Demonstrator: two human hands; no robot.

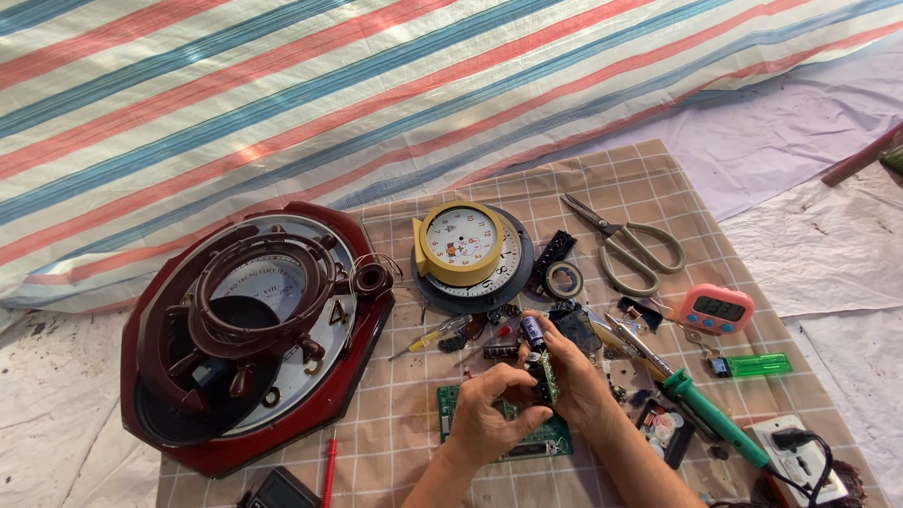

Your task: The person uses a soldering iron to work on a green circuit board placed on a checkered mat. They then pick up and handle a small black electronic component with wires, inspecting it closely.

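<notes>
Far left, on the checked cloth (602, 179): large dark red octagonal wall clock (249, 334), lying flat, brown ship-wheel ornament across its pale dial. Below its lower right edge: red probe (329, 470) and black meter corner (277, 491), cut by the frame edge.

Centre, upper: small yellow alarm clock (458, 243) resting on a dark round clock face (489, 273). Just right of these: roll of black tape (564, 279) beside a black rectangular part. Between clock face and hands: yellow-handled screwdriver (428, 337), loose dark components scattered around it.

Centre, lower: left hand (489, 414), fingers (513, 376) closed on a small dark component (538, 376) held upright above the green circuit board (527, 437). Board flat on the cloth, partly hidden by both hands. Right hand (578, 376), fingers clenched on the same component from the right side, thumb near a blue cylindrical capacitor (533, 331) at its top. Exact contact between capacitor and component: cannot tell.

Right of hands: green-handled soldering iron (701, 404) lying diagonally, tip toward the hands. Above it: grey-handled scissors (625, 245), blades shut. Further right: pink digital timer (717, 309), green lighter (757, 365). Lower right: small black tray of parts (663, 431), white power strip (800, 456) with black plug inserted.
</notes>
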